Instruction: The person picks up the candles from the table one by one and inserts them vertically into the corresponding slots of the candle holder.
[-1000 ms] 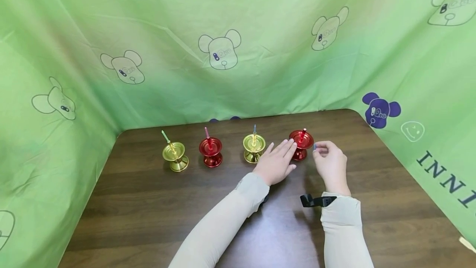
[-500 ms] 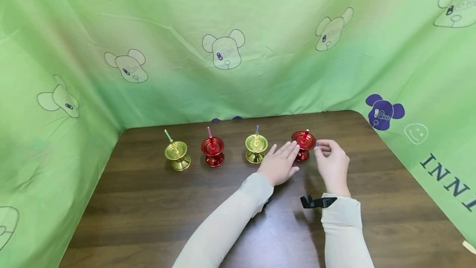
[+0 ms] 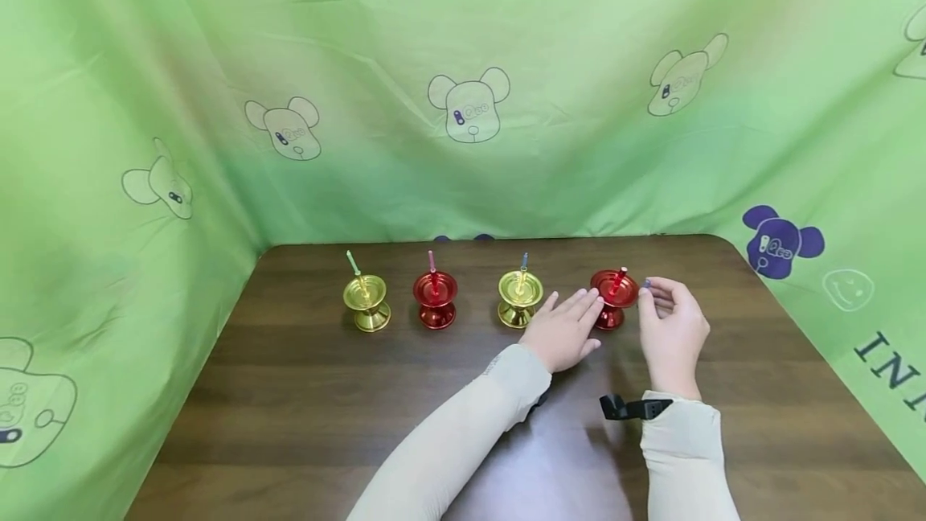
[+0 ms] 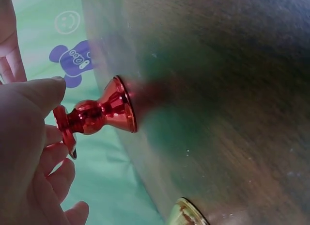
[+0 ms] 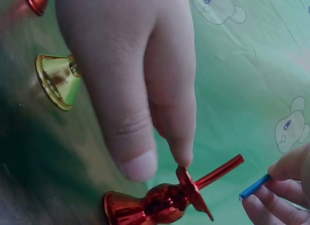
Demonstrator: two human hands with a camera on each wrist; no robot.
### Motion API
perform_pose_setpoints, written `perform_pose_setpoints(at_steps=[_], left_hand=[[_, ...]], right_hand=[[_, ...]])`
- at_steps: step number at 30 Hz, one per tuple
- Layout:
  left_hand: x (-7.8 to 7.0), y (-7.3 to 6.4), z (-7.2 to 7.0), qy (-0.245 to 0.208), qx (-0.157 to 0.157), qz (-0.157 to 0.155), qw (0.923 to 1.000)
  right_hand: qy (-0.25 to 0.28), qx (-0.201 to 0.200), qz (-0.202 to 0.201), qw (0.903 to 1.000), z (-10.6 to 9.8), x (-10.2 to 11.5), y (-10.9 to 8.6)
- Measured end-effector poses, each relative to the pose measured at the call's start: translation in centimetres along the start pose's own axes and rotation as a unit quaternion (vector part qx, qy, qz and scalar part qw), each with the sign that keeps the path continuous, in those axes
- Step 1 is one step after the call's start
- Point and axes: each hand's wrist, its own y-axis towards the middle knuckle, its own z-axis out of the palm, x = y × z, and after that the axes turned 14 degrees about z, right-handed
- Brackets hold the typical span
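Observation:
A red metal candle holder with a dish and an upright red tube stands at the right end of a row. My left hand rests its fingers on the dish's near left edge, the fingers mostly straight. Just right of that holder, my right hand pinches a thin blue candle between thumb and fingers. Part of this candle is hidden by the fingers. In the right wrist view, its free end lies close to the red tube, apart from it. No candle shows in that tube.
Left of my hands stand a gold holder with a blue candle, a red holder with a pink candle, and a gold holder with a green candle. They share a dark wooden table. Green printed cloth hangs around the table.
The head view has shifted, so everything sits farther right and slightly lower. My right hand has lifted the blue candle slightly beside the red holder. My left hand stays on the dish edge.

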Motion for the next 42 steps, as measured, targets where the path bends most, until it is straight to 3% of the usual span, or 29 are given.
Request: perform_pose_setpoints(at_steps=[12, 17, 22, 25, 33, 42], left_hand=[[-0.2, 0.9, -0.3, 0.007, 0.01, 0.002, 0.9999], [-0.4, 1.3, 0.0, 0.012, 0.015, 0.007, 0.9998], [-0.4, 0.8, 0.5, 0.014, 0.017, 0.003, 0.9997], [-0.3, 0.7, 0.5, 0.013, 0.018, 0.001, 0.9998], [-0.1, 0.8, 0.4, 0.007, 0.016, -0.003, 0.9998], [0.1, 0.8, 0.7, 0.003, 0.007, -0.009, 0.9999]], right_hand=[[0.048, -0.012, 0.007, 0.9987, -0.1, 0.6, 2.1], [0.094, 0.01, 0.031, 0.9951, -0.4, 0.7, 2.9], [0.216, 0.052, 0.074, 0.9721, 0.1, 1.2, 3.4], [0.25, 0.064, 0.077, 0.9629, 0.5, 1.4, 4.0], [0.163, 0.076, 0.062, 0.9817, 1.2, 1.8, 5.1], [0.125, 0.082, 0.065, 0.9866, 1.8, 1.3, 5.3]])
